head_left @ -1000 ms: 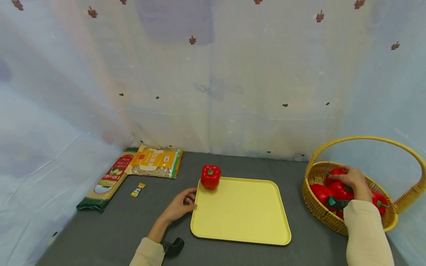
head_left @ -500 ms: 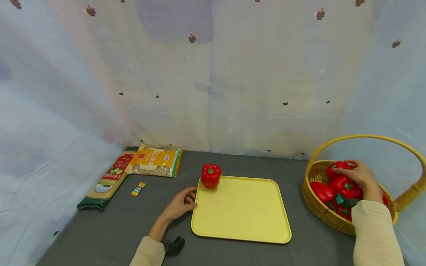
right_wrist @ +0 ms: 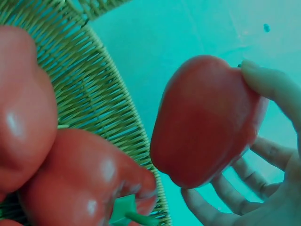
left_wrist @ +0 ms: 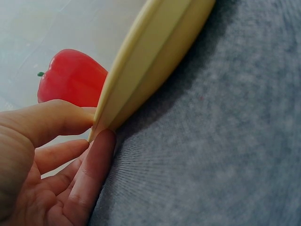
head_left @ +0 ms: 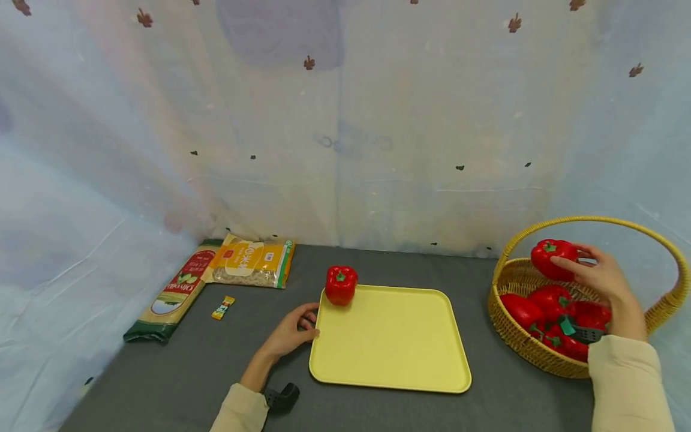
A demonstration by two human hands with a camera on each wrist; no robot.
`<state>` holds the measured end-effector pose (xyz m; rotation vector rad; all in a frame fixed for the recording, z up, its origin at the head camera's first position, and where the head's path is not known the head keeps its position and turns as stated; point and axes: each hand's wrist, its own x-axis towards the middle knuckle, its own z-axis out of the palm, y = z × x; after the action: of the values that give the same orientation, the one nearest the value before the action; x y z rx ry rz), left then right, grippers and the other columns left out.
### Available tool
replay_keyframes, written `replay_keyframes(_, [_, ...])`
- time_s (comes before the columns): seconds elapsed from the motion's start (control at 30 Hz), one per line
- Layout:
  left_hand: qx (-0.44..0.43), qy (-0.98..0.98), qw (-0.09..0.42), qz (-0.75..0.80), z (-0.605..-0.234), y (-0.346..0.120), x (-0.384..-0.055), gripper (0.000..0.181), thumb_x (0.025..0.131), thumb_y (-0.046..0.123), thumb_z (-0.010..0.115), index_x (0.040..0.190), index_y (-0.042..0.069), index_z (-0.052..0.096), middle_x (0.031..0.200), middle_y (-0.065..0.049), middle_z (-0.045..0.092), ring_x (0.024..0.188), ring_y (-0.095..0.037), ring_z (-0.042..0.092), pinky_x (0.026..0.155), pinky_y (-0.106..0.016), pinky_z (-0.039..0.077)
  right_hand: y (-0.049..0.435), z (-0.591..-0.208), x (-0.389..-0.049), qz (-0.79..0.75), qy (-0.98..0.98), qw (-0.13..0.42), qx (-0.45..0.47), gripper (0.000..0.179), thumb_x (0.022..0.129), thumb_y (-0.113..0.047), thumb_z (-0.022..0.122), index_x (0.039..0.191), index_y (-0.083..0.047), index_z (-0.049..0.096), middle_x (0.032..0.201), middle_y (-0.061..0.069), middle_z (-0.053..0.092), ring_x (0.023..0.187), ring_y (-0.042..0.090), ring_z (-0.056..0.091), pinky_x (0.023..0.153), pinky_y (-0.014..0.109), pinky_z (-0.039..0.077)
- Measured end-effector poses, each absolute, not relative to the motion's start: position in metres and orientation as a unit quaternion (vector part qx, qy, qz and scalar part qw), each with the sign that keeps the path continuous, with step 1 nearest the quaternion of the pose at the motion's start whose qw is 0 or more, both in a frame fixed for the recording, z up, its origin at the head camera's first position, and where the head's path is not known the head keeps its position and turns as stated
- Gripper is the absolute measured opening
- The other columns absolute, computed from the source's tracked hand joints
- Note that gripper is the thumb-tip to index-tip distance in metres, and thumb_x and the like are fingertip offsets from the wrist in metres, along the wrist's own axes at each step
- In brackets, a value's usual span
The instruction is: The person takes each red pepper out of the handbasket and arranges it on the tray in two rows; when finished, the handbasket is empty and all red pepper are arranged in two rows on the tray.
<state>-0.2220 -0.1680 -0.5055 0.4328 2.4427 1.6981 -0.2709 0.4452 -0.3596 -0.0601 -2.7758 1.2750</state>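
Observation:
My right hand [head_left: 601, 273] holds a red bell pepper [head_left: 550, 258] by its side, raised above the wicker basket [head_left: 520, 345]. In the right wrist view, the thumb lies near the stem end of this pepper [right_wrist: 207, 117] and the fingers curl round its other side. Several more red bell peppers [head_left: 547, 303] lie in the basket. My left hand [head_left: 291, 333] pinches the left rim of a yellow tray [head_left: 394, 342], thumb on one side and fingers on the other in the left wrist view. Another red bell pepper [head_left: 341, 287] stands on the tray's far left corner.
The basket's tall arched handle [head_left: 594, 219] rises over the peppers. At the back left lie a yellow grain bag [head_left: 251, 264], a green-ended Olivoilà packet [head_left: 175, 294] and a small yellow-green sachet [head_left: 223, 308]. A patterned curtain [head_left: 378, 132] hangs behind the grey table [head_left: 259, 312].
My right hand has lifted one bell pepper up out of the pile in the basket, moving slightly right and away. The left hand and the tray have stayed in place.

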Motion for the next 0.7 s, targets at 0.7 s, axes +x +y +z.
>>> replay_keyframes(0.7, [0.146,0.814,0.065,0.558,-0.507,-0.169,-0.223,0.058,0.083,0.008,0.068,0.134,-0.001,0.044,0.102,-0.012,0.052,0.079,-0.017,0.054,0.064,-0.026,0.046,0.399,-0.347,-0.230,0.463,-0.879,0.054,0.094,0.047,0.094,-0.016,0.055,0.132,-0.033,0.033,0.119,-0.020,0.036,0.097,-0.015,0.046,0.066,0.024,0.049])
